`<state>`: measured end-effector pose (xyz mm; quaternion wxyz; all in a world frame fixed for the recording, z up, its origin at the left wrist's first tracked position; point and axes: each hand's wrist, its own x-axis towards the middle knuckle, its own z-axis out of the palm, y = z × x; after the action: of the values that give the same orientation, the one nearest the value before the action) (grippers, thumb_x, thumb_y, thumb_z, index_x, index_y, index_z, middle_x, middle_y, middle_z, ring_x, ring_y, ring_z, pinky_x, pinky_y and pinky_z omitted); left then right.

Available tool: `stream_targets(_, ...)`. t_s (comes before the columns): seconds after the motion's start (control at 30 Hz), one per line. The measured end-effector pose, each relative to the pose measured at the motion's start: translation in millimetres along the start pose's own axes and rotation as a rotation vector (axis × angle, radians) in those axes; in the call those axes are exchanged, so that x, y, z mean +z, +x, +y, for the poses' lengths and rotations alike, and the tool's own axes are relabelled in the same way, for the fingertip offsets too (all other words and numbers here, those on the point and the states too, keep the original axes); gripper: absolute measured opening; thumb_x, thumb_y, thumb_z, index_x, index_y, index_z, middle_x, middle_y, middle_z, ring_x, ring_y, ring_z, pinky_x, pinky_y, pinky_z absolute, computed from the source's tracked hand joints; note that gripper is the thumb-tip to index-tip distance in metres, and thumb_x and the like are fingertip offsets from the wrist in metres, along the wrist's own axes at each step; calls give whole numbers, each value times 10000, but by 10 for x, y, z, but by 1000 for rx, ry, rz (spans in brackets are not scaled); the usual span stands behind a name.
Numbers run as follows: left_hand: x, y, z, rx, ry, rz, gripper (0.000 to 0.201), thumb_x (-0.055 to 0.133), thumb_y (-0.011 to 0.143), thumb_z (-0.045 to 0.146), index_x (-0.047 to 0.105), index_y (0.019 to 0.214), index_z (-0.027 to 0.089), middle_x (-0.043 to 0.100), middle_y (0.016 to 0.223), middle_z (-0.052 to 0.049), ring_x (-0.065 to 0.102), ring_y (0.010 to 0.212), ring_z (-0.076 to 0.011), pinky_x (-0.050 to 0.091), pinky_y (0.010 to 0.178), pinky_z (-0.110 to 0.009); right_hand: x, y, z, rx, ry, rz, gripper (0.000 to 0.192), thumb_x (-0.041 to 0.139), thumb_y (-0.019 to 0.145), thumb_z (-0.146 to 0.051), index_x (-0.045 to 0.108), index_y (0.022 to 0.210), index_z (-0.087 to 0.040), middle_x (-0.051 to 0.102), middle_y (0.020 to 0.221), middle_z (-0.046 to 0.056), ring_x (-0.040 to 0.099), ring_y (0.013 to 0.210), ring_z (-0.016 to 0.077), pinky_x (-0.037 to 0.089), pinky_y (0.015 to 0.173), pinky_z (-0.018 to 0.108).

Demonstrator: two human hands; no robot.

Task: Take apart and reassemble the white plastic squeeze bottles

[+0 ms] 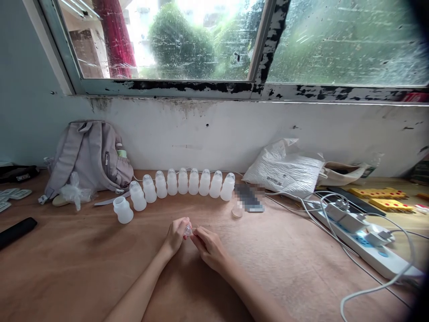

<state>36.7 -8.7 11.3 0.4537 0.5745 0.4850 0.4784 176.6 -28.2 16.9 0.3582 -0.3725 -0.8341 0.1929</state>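
Observation:
My left hand is closed around a small clear plastic piece, held just above the table. The fingertips of my right hand are pinched against the right side of that piece; fingers partly hide its shape. Beyond my hands, several frosted white bottles with clear domed tops stand upright in a curved row, such as the middle bottle. At the left end, nearer to me, is an open-necked bottle with no clear top on it.
A grey backpack leans on the wall at left, a crumpled plastic bag before it. Right of the row lie a phone, a round clear disc and a silver padded mailer. A power strip with looping cables occupies the right.

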Motion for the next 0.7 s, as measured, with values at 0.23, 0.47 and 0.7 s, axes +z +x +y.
stream_targets(0.23,-7,-46,26,61,42,-24,355,323,819,439,473,646,168,445,497,44,387,431,-88,314,464,-202,17,-26,38,57,-65,65,165,401,853,-261,523,761,-197,526,670,1,467,565,104,348,545,204)
stream_targets(0.47,4,-57,11,61,97,-61,346,275,846,434,471,731,173,488,570,29,437,482,-95,362,496,-208,52,-13,106,100,-9,118,146,409,845,-281,523,798,-203,555,688,11,482,566,113,372,548,217)
stream_targets(0.7,-164,35,6,389,440,438,258,419,813,318,455,1028,180,504,1003,-80,497,890,-178,412,767,-318,35,12,182,170,20,210,154,413,829,-284,517,751,-202,565,666,6,476,535,115,368,523,222)
